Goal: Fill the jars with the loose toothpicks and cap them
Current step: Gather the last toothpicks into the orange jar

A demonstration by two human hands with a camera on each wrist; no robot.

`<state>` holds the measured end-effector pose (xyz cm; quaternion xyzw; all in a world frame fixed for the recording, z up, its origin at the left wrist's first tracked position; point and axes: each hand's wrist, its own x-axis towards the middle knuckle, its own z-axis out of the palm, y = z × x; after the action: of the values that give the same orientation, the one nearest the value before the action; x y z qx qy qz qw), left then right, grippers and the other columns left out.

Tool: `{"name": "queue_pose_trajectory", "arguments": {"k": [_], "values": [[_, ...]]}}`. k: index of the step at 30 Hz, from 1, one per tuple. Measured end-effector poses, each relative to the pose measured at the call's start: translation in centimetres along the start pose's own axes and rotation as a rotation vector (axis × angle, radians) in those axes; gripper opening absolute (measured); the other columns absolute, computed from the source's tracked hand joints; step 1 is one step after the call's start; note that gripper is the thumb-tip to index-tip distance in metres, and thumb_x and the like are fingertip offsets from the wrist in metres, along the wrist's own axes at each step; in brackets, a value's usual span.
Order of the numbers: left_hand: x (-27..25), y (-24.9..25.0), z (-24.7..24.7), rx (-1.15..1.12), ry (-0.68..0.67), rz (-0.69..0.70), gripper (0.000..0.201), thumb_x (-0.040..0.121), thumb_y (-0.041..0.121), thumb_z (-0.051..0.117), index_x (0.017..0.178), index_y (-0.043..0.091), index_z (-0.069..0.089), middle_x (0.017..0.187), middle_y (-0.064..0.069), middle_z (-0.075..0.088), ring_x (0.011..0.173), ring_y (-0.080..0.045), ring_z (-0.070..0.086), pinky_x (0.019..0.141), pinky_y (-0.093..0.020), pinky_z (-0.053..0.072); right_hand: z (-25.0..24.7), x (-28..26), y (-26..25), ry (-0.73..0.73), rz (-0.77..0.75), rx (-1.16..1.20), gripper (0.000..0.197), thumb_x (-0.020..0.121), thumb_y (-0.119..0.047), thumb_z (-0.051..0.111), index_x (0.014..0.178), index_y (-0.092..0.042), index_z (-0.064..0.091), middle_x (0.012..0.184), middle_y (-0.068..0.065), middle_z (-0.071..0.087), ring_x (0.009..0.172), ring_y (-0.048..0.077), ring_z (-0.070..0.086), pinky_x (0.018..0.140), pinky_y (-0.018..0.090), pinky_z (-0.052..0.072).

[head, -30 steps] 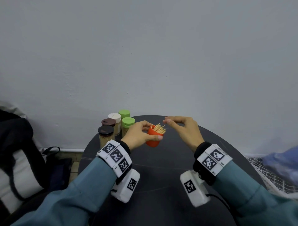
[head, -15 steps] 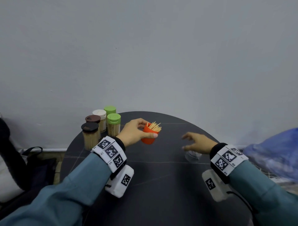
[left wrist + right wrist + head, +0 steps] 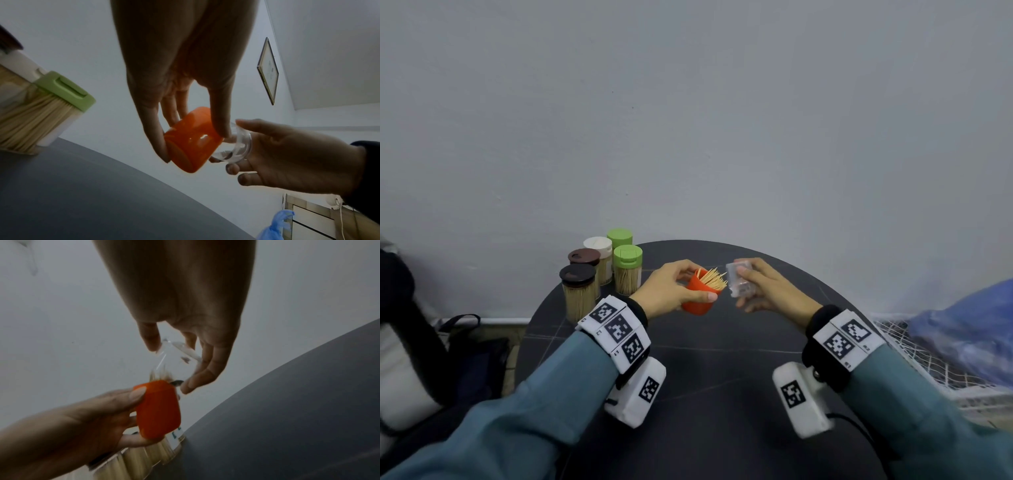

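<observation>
An orange plastic cap [image 3: 698,297] holding a bundle of wooden toothpicks [image 3: 714,277] is gripped by the left hand [image 3: 667,291] above the round dark table [image 3: 722,377]. Just right of the cap, a clear plastic jar [image 3: 739,283] is grasped by the right hand [image 3: 770,291], its mouth at the toothpick tips.

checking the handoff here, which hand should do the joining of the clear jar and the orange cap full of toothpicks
Right, probably. The right hand holds the clear jar tipped, mouth toward the toothpicks. The left hand grips the orange cap; it should stay steady so none spill.
</observation>
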<state>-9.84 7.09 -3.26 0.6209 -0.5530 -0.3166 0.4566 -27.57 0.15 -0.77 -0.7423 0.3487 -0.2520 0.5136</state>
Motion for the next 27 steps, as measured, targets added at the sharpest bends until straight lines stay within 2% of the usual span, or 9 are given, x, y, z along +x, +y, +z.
{"name": "queue_pose_trajectory", "arguments": {"k": [2,3,7,11,17,22,27], "values": [[0.0,0.0,-0.1,0.023,0.003,0.023,0.047,0.076,0.021,0.078,0.118,0.017,0.058,0.109,0.003,0.059,0.107,-0.012,0.054,0.066,-0.019,0.049,0.9,0.4,0.0,-0.032,0.017,-0.019,0.029,0.099,-0.031,0.041,0.123,-0.015,0.043,0.088,0.004,0.059,0.065,0.014,0.057,0.06,0.024,0.048],[0.0,-0.1,-0.1,0.042,0.007,0.032,0.048,0.075,0.022,0.078,0.119,0.016,0.058,0.108,0.003,0.059,0.106,-0.011,0.053,0.067,-0.018,0.046,1.2,0.6,-0.1,-0.032,0.024,-0.017,0.031,0.099,-0.032,0.04,0.124,-0.014,0.043,0.089,0.004,0.059,0.065,0.014,0.057,0.06,0.024,0.048],[0.0,-0.5,-0.5,0.072,0.017,0.042,0.051,0.074,0.022,0.079,0.119,0.014,0.059,0.111,0.001,0.061,0.106,-0.013,0.055,0.086,-0.023,0.043,1.9,1.0,-0.3,-0.056,0.021,-0.014,0.033,0.099,-0.033,0.039,0.124,-0.013,0.043,0.09,0.004,0.058,0.064,0.013,0.056,0.06,0.023,0.047],[0.0,-0.9,-0.9,0.106,0.018,0.049,0.051,0.072,0.024,0.08,0.117,0.013,0.06,0.113,-0.002,0.064,0.107,-0.015,0.057,0.092,-0.025,0.044,2.4,0.9,-0.9,-0.067,-0.03,-0.141,0.03,0.099,-0.034,0.038,0.121,-0.016,0.043,0.084,-0.002,0.058,0.063,0.011,0.053,0.06,0.022,0.042],[-0.3,-0.8,-1.1,0.113,0.009,0.055,0.05,0.072,0.023,0.081,0.117,0.012,0.062,0.11,-0.003,0.066,0.101,-0.015,0.059,0.087,-0.025,0.046,2.9,0.9,-1.5,-0.08,-0.111,-0.378,0.035,0.097,-0.038,0.041,0.126,-0.019,0.039,0.085,-0.008,0.055,0.068,0.01,0.055,0.064,0.019,0.043],[-0.5,-0.6,-1.4,0.136,0.019,0.076,0.05,0.072,0.023,0.081,0.118,0.013,0.063,0.108,-0.001,0.066,0.098,-0.011,0.058,0.083,-0.021,0.043,3.1,1.2,-1.7,-0.077,-0.131,-0.369,0.04,0.096,-0.038,0.043,0.129,-0.017,0.039,0.085,-0.009,0.054,0.068,0.009,0.056,0.064,0.019,0.044],[-0.7,-0.9,-1.8,0.167,0.017,0.081,0.047,0.069,0.027,0.082,0.112,0.015,0.067,0.106,0.0,0.068,0.101,-0.013,0.06,0.091,-0.029,0.047,3.3,1.0,-1.6,-0.082,-0.208,-0.374,0.042,0.094,-0.033,0.05,0.13,-0.016,0.04,0.088,-0.015,0.05,0.067,0.007,0.056,0.057,0.008,0.044]]}}
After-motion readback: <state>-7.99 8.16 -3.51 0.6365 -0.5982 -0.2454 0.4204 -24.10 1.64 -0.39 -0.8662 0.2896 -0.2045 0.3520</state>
